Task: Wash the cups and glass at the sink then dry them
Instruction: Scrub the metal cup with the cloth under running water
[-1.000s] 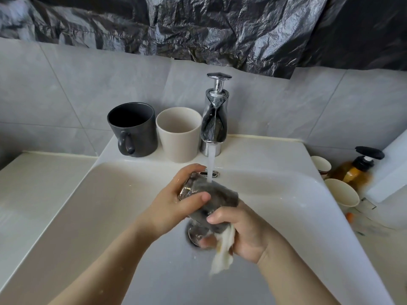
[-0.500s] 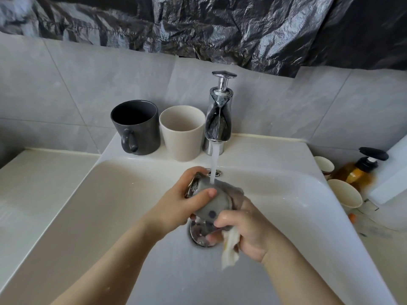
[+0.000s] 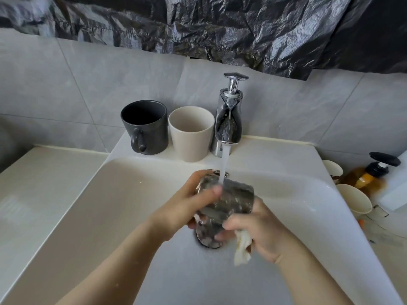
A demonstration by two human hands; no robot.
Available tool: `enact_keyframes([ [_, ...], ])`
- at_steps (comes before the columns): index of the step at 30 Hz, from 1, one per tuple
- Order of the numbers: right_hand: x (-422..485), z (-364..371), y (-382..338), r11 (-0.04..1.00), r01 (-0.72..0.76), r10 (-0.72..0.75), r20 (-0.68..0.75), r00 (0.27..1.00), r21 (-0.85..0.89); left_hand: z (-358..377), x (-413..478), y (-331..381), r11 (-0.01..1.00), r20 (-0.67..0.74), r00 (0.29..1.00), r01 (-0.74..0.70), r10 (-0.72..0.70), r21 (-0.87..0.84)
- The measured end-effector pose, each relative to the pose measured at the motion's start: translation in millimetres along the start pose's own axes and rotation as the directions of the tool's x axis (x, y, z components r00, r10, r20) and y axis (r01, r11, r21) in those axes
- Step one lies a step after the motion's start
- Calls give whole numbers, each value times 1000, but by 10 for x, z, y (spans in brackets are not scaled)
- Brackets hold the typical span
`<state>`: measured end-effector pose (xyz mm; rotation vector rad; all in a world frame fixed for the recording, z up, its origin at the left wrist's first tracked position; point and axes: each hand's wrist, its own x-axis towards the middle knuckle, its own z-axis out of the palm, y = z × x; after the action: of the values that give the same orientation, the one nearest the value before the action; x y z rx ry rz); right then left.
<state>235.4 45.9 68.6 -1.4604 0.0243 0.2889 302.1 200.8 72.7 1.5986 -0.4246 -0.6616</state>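
I hold a clear glass on its side under running water from the chrome tap, over the white sink. My left hand grips the glass near one end, thumb across its top. My right hand holds the other end and pinches a wet white cloth that hangs below it. A dark grey mug and a beige cup stand upright side by side on the sink's back ledge, left of the tap.
The drain lies under the glass. At right, beside the sink, stand two paper cups, a third small cup and an amber pump bottle. A pale counter extends left. Black plastic sheeting covers the wall above the tiles.
The glass has turned a little in my hands under the stream, and my right hand has shifted along it with the cloth. The cups on the ledge have not moved.
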Motion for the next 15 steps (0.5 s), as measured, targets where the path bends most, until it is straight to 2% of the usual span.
enact_keyframes([
  [1, 34, 4, 86, 940, -1, -32, -92, 995, -342, 6, 11, -7, 992, -9, 994, 108, -109, -60],
  [2, 53, 43, 138, 821, -25, -69, -141, 988, -570, 19, 30, -27, 983, -48, 985, 163, -168, -82],
  [3, 74, 89, 172, 769, -47, -77, -164, 983, -638, 32, 49, -53, 983, -103, 981, 157, -166, -91],
  [4, 93, 126, 194, 795, -51, -68, -173, 982, -604, 38, 62, -70, 991, -154, 981, 107, -119, -82],
  [5, 97, 157, 191, 872, -37, -47, -159, 986, -488, 37, 68, -85, 999, -188, 982, 23, -31, -44],
  [6, 86, 158, 154, 956, -28, -4, -107, 994, -291, 23, 71, -100, 997, -202, 977, -71, 75, 25],
  [7, 66, 133, 105, 999, -36, 35, -12, 999, -33, 3, 78, -121, 979, -187, 964, -174, 191, 104],
  [8, 42, 96, 63, 974, -77, 59, 88, 994, 213, -16, 75, -148, 945, -154, 943, -264, 295, 193],
  [9, 18, 58, 29, 922, -105, 51, 153, 987, 373, -14, 80, -164, 905, -113, 922, -330, 370, 268],
  [10, 10, 30, 16, 890, -110, 42, 159, 986, 442, -5, 82, -166, 882, -94, 913, -352, 398, 313],
  [12, 13, 0, 10, 907, -74, 29, 113, 993, 414, 5, 62, -125, 929, -102, 949, -265, 299, 258],
  [13, 17, -1, 11, 942, -30, 11, 58, 998, 335, 8, 41, -83, 973, -91, 981, -153, 170, 174],
  [15, 35, 62, -7, 997, 63, -60, -69, 996, 35, -12, 22, -25, 994, -39, 994, 106, -106, -5],
])
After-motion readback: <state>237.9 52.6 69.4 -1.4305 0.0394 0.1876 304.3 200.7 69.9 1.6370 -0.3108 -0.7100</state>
